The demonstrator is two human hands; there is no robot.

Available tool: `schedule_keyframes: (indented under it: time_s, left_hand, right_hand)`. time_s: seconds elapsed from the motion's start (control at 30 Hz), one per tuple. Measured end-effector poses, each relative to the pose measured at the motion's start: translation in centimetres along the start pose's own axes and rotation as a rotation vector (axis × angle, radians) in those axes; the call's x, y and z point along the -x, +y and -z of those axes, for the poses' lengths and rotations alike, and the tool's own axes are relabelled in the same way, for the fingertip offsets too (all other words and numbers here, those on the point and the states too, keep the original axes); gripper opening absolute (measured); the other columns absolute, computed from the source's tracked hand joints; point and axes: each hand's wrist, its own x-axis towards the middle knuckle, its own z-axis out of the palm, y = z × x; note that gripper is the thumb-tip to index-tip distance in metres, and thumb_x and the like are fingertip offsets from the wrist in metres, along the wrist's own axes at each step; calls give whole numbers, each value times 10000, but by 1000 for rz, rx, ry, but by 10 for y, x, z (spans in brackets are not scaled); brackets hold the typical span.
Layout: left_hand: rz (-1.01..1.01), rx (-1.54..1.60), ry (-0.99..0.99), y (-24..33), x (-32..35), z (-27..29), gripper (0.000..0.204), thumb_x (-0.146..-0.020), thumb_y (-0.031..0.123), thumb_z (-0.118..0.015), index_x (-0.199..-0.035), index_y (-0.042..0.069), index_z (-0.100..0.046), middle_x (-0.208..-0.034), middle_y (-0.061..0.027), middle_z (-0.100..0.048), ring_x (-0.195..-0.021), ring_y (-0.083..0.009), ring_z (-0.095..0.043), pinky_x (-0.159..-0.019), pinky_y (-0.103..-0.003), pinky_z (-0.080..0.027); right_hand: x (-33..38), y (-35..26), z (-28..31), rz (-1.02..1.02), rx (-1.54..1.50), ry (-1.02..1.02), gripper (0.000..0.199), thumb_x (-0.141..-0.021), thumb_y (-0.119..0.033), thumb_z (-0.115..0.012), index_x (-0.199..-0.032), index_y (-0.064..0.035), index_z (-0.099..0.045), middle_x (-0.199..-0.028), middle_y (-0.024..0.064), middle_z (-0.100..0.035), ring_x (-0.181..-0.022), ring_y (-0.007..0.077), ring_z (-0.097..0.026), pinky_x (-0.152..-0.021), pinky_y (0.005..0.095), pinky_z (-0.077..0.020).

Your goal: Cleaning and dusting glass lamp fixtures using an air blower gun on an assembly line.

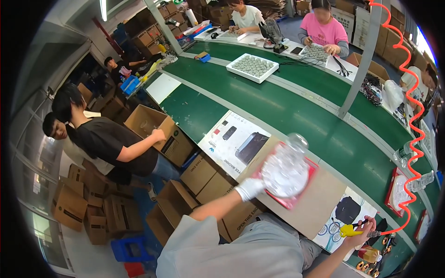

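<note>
My left hand (251, 189), in a white glove, is closed at the near left edge of a clear round plastic container (285, 173). The container has a white round base and a clear neck-like part (297, 142) at its far end. It is over a red-edged square tray (288, 204); both are smeared by motion, so contact between them is unclear. Bare, my right hand (361, 232) is wrapped around a yellow air blow gun (348, 230) at the lower right. A red coiled hose (408, 197) runs from the gun up to the top.
A green conveyor (320, 134) crosses behind the cardboard-covered bench (320, 194). On it rests a white tray of grey-green parts (252, 67). Another red tray (395, 192) with a clear container stands at right. Open cartons (174, 208) and several people surround the line.
</note>
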Motion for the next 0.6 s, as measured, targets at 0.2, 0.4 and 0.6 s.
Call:
schedule_keyframes:
  time_s: [0.2, 0.4, 0.6]
  left_hand:
    - [938, -149, 262, -174, 60, 80, 229, -857, 123, -500, -910, 32, -703, -923, -258, -662, -894, -378, -662, -783, -469, -522]
    - [880, 47, -398, -172, 82, 95, 351, -827, 302, -564, -1040, 62, -706, -1111, -189, -659, -981, -336, -658, -880, -399, -509]
    - [471, 278, -438, -102, 42, 44, 382, -860, 372, -569, -1052, 65, -688, -1033, -180, -682, -985, -333, -641, -882, -399, -484]
  right_hand:
    - [2, 7, -11, -49, -76, -65, 181, -966, -180, -502, -1066, -31, -524, -985, 98, -562, -951, 143, -527, -687, 234, -426]
    - [7, 31, -1, -62, -48, -83, 204, -977, -174, -513, -1114, -25, -536, -1027, 96, -581, -993, 168, -552, -682, 254, -448]
    - [15, 23, -8, -74, 86, -48, 131, -967, -104, -500, -1034, 0, -543, -999, 120, -586, -898, 140, -553, -637, 248, -454]
